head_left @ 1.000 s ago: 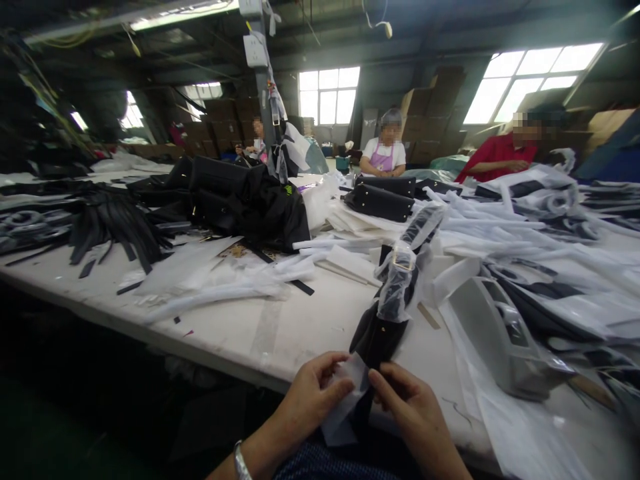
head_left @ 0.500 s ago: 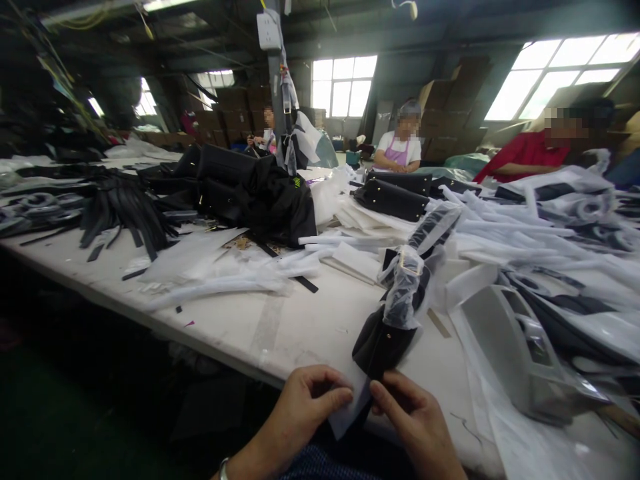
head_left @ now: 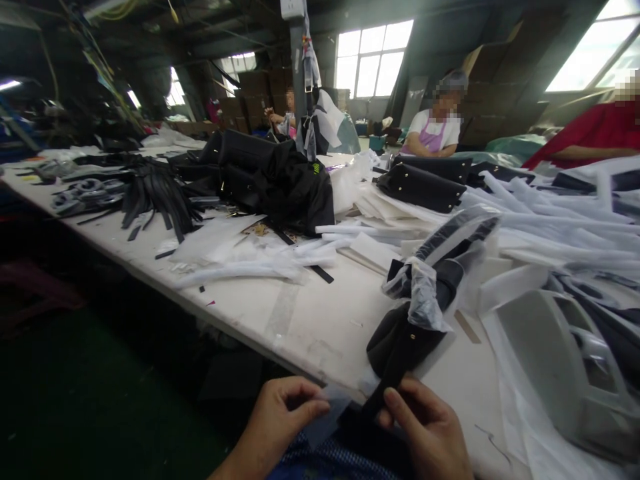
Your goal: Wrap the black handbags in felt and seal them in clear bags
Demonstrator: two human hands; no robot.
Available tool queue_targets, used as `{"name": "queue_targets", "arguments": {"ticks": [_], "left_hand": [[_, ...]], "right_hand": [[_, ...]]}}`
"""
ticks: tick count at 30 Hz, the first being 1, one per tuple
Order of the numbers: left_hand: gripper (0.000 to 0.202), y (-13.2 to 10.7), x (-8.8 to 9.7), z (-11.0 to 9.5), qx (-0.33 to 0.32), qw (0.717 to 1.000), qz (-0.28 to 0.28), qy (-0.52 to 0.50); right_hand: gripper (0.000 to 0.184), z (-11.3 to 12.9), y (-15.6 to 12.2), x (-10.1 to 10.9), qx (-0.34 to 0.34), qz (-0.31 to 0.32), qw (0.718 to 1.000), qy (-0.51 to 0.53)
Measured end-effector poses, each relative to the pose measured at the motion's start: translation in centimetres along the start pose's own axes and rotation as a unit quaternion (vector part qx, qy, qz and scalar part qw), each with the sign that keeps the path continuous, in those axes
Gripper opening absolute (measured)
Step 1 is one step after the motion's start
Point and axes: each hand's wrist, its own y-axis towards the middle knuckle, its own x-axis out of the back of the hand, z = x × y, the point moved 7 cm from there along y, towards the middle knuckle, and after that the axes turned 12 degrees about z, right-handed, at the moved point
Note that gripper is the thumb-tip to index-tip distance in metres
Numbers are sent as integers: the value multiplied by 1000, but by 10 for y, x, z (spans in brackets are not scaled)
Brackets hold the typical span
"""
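My left hand (head_left: 279, 417) pinches a thin translucent sheet (head_left: 325, 415) below the near table edge. My right hand (head_left: 425, 430) is closed on the near end of a black strap (head_left: 410, 337), which runs away from me across the white table (head_left: 310, 313). Partway along, the strap is wrapped in a clear plastic sleeve (head_left: 425, 300). Both hands sit close together over my lap.
Black bags (head_left: 270, 177) and loose black strips (head_left: 150, 200) are heaped at the table's left and middle. White wrapped pieces (head_left: 550, 227) and a grey moulded part (head_left: 555, 353) crowd the right. Three people sit at the far side.
The view has swung left and down. My hands have dropped below the table edge, the left pulling the sheet away from the strap, and the strap has turned slightly.
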Motion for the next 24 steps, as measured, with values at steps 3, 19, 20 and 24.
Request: {"name": "queue_targets", "arguments": {"ticks": [3,19,20,24], "left_hand": [[19,-7,6,1,-11,998,-43,47],[10,-20,9,11,-18,996,-52,64],[9,-20,8,12,-18,997,-50,62],[10,-20,7,12,-17,998,-40,54]], "right_hand": [[36,0,-4,-2,23,-47,998,-15],[32,-13,-5,-6,44,-96,994,16],[32,-14,-5,-6,45,-92,995,16],[31,-16,-3,-5,61,-84,994,23]]}}
